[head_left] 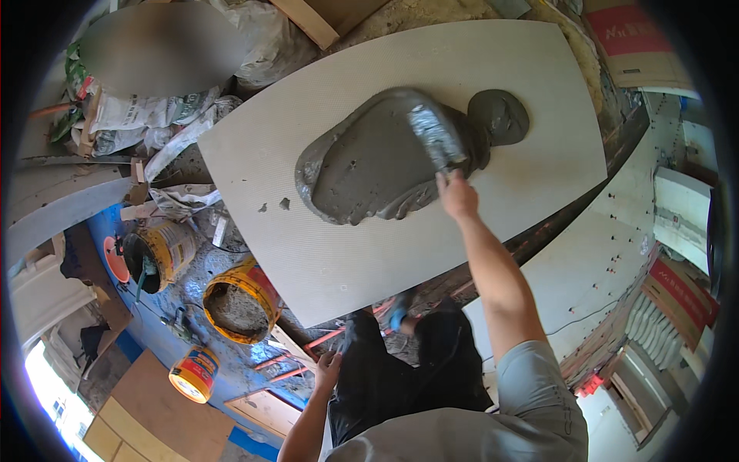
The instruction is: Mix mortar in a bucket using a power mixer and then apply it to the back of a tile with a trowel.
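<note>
A large pale grey tile (369,246) lies flat in front of me with a mound of wet grey mortar (369,165) spread on its middle. My right hand (456,194) grips the handle of a mortar-coated trowel (436,137), whose blade rests on the right part of the mortar. A smaller round blob of mortar (499,117) sits just right of the blade. My left hand (329,368) hangs low by my left thigh, below the tile's near edge, fingers loosely curled; nothing shows in it.
Left of the tile stand a yellow bucket holding mortar (240,300), a dark-rimmed yellow bucket (158,258) and a small yellow tub (192,373). Sacks and plastic sheeting (146,115) lie at the upper left. A tiled floor (608,262) with spacers runs along the right.
</note>
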The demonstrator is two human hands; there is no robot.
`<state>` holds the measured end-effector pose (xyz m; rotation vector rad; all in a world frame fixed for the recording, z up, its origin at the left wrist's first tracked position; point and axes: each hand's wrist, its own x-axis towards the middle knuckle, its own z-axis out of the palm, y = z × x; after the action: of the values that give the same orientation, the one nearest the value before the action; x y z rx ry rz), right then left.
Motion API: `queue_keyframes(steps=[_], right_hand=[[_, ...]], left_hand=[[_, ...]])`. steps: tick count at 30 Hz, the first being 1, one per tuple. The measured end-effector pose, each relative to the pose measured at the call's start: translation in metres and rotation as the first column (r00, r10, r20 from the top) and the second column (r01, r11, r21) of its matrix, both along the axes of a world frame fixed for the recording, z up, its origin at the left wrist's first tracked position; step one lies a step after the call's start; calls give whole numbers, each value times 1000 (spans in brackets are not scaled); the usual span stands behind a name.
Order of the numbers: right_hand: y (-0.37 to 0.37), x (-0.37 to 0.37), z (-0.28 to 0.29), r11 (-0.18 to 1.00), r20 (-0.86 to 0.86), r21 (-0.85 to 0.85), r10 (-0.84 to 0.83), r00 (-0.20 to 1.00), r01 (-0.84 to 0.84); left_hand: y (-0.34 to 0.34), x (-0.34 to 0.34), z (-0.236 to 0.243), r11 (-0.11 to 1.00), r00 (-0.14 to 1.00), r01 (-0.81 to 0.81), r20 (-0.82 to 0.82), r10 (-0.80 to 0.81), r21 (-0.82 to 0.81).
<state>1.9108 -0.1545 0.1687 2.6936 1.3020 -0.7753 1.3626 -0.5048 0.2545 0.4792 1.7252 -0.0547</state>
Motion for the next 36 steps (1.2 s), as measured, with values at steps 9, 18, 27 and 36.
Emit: queue_keyframes(steps=[9, 18, 27, 36], right_hand=[[-59, 386, -49, 791, -82, 166, -584, 808, 588], [-46, 77, -39, 837, -794, -425, -528, 301, 345], [-88, -41, -16, 840, -533, -79, 420, 734, -537], [-116, 323, -39, 996, -72, -76, 51, 996, -56]], left_hand=[[62, 273, 2, 907, 882, 402, -214, -420, -122], [47, 405, 3, 862, 784, 318, -401, -474, -395], [64, 399, 2, 872, 739, 344, -473, -480, -347], [66, 449, -4, 868, 648, 358, -578, -496, -344]])
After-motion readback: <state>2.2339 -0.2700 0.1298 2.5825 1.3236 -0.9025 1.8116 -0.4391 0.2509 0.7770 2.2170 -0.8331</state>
